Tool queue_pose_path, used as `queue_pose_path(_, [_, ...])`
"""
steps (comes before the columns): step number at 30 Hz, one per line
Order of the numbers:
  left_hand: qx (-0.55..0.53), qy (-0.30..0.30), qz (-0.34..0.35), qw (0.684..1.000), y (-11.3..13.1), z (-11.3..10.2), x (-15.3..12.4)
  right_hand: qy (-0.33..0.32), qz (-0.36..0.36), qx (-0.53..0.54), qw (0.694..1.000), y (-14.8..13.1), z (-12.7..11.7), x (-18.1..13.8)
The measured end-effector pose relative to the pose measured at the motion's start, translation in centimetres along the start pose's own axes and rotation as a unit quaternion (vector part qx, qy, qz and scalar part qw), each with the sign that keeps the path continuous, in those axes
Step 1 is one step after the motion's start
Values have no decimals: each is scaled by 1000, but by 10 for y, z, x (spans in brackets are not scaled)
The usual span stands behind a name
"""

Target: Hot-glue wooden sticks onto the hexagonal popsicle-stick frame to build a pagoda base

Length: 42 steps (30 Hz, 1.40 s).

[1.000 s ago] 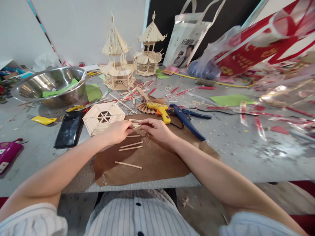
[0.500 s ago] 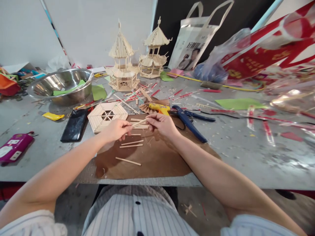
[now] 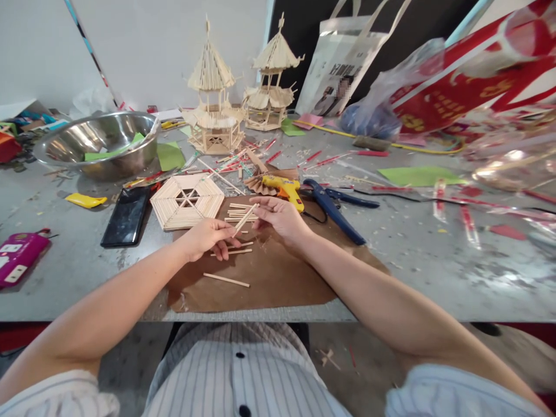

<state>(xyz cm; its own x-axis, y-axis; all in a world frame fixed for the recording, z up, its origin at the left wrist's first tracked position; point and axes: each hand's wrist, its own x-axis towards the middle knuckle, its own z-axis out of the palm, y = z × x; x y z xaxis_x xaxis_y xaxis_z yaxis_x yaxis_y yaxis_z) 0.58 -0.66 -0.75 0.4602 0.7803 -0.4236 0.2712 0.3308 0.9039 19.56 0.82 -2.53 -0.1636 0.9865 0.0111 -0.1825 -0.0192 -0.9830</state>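
Between my hands are thin wooden sticks, held on a slant above a brown sheet; I cannot tell just how many. My left hand pinches their lower end, fingers closed. At the upper end, my right hand grips them between thumb and fingers. Several more loose sticks lie on the sheet, one of them a single stick nearer to me. A hexagonal stick panel with a spoked opening rests just beyond my left hand. Past my right hand lies a yellow glue gun.
Blue-handled cutters lie to the right. On the left are a black phone, a yellow utility knife, a purple case and a metal bowl. Two stick pagodas, one the nearer pagoda, stand at the back among scraps.
The held sticks have turned from nearly level to a steeper slant, right end up. My left hand's fingers have spread a little lower. The whole view has shifted slightly.
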Motion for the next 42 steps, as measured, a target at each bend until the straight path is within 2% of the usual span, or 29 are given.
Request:
queue_pose_path(13, [2,-24,-13,1000,3,3,-3,2,22,28,999,-3,2,-1])
queue_pose_path(25, [-63,-53,-21,996,4,1,-4,9,26,53,998,-4,-1,0])
queue_pose_path(42, [-35,1,-8,999,4,7,-4,8,-1,71,997,-8,2,-2])
